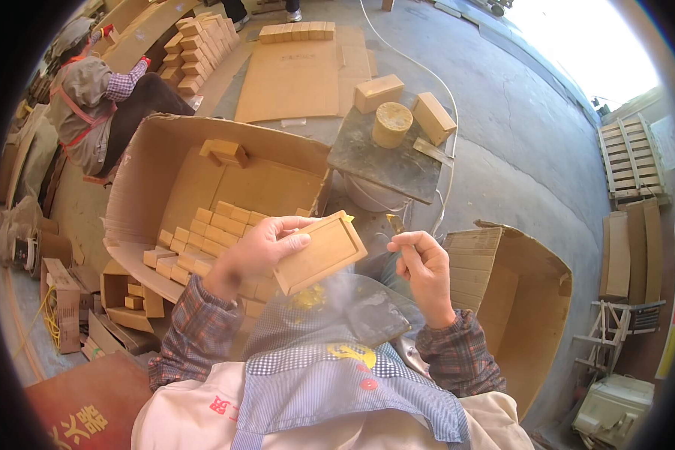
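Note:
My left hand (253,253) is closed round the near end of a small wooden box (319,252), thumb on top. The box is tilted and has a sunken rectangular panel on its upper face. A yellow bit (348,218) shows at its far corner. Just to the right, my right hand (426,274) pinches a small putty knife (395,223), its blade pointing up with yellowish stuff on it. The blade is apart from the box. Beyond my hands, a round tub with a tan top (392,125) stands on a dark board (388,161).
An open carton (165,146) with several wooden boxes (217,229) stands left; another carton (472,262) is at right. Two boxes (434,118) and a flat strip (433,152) lie beside the tub. A co-worker (90,105) sits far left near stacked boxes (202,49).

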Demonstrator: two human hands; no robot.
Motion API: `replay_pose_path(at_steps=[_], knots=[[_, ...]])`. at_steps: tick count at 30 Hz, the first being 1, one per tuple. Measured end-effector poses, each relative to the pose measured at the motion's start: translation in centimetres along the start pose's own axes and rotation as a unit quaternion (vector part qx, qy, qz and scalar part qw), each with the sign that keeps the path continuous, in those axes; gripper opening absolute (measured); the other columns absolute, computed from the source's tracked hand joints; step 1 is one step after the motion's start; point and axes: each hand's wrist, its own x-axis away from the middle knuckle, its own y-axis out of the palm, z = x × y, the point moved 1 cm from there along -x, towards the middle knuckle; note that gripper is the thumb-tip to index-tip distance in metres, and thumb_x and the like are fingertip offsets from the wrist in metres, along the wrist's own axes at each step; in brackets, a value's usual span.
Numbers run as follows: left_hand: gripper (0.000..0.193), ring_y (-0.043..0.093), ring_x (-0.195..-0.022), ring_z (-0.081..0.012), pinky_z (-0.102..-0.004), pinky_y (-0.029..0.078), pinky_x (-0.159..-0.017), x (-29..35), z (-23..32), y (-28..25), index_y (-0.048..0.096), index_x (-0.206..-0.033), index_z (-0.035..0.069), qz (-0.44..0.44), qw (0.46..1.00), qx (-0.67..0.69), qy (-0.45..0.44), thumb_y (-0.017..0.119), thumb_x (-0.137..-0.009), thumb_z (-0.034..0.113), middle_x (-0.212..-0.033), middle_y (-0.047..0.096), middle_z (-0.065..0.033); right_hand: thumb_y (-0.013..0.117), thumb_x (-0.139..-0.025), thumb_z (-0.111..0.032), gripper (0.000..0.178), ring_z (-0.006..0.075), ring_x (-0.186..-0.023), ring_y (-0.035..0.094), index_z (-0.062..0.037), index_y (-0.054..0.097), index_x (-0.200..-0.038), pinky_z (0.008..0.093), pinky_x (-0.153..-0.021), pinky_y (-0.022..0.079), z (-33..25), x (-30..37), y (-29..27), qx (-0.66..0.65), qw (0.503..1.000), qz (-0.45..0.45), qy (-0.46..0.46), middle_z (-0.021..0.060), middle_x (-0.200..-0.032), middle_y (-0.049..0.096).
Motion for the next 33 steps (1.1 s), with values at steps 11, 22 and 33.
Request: replay_pose_path(at_steps=[11,22,33], knots=[[0.046,0.067,-0.105,-0.0109,-0.0283,0.054,-0.096,-1.3,-0.3,1.3,0.06,-0.144,-0.003,0.017,0.996,-0.076,0.033,0.064,-0.101,0.012,-0.123,0.072,-0.0098,0.075,-0.094,-0.018,0.019,0.0144,-0.08,0.065,0.0007,0.071,-0.097,0.0316,-0.073,0.053,2.3,-5.0,3.3,0.141,0.99,-0.018,0.015,0.0075,-0.086,0.071],[0.045,0.066,-0.111,-0.013,-0.0287,0.053,-0.099,-0.4,-1.8,-3.6,0.059,-0.144,-0.004,0.179,0.981,-0.074,-0.019,0.063,-0.102,0.013,-0.125,0.071,-0.0119,0.077,-0.087,-0.009,0.008,0.0266,-0.077,0.068,-0.0018,0.074,-0.09,0.0356,-0.071,0.053,1.5,-6.7,0.9,0.286,0.946,-0.148,-0.039,0.0115,-0.088,0.068],[0.047,0.064,-0.113,-0.0137,-0.0296,0.05,-0.102,5.6,-2.7,-5.7,0.057,-0.145,-0.007,0.281,0.959,-0.016,0.038,0.062,-0.103,0.014,-0.126,0.07,-0.0123,0.076,-0.084,-0.017,0.018,0.0293,-0.075,0.062,-0.0077,0.061,-0.086,0.042,-0.067,0.052,8.6,-1.2,7.6,0.47,0.783,-0.274,-0.302,0.01,-0.089,0.053]])
